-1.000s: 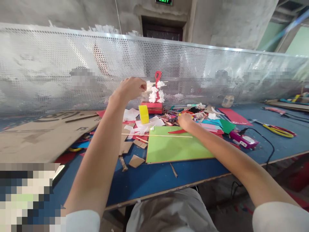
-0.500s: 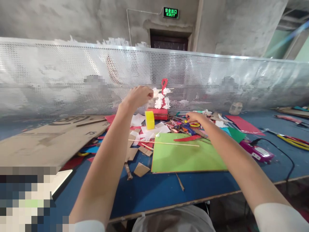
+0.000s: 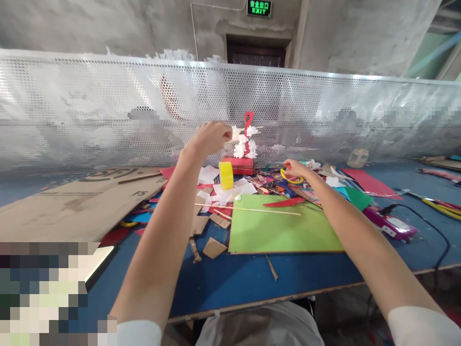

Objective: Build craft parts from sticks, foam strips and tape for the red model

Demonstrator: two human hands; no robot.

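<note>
A red upright piece with a looped top [image 3: 248, 132] stands on a red box-like base [image 3: 239, 166], with white crumpled paper tufts [image 3: 240, 150] around it and thin sticks crossing it. My left hand [image 3: 214, 137] is raised at its left side, fingers closed by a white tuft; what they pinch is hidden. Over the scrap pile, my right hand [image 3: 297, 168] has its fingers closed at a yellow loop handle [image 3: 284, 175], which looks like that of scissors; the blades cannot be made out. A bit of red shows at those fingertips.
A yellow tape roll [image 3: 226, 176] stands before the base. Green sheets [image 3: 277, 230] lie in front, a thin stick [image 3: 252, 209] across them. Cardboard [image 3: 82, 202] covers the left. A purple corded box [image 3: 391, 224] and a jar [image 3: 357, 157] are right. Perforated metal [image 3: 201, 96] rises behind.
The whole view has shifted slightly. My right hand's fingers have closed in at the yellow handle, which now stands up a little higher. My left hand keeps its place beside the red piece.
</note>
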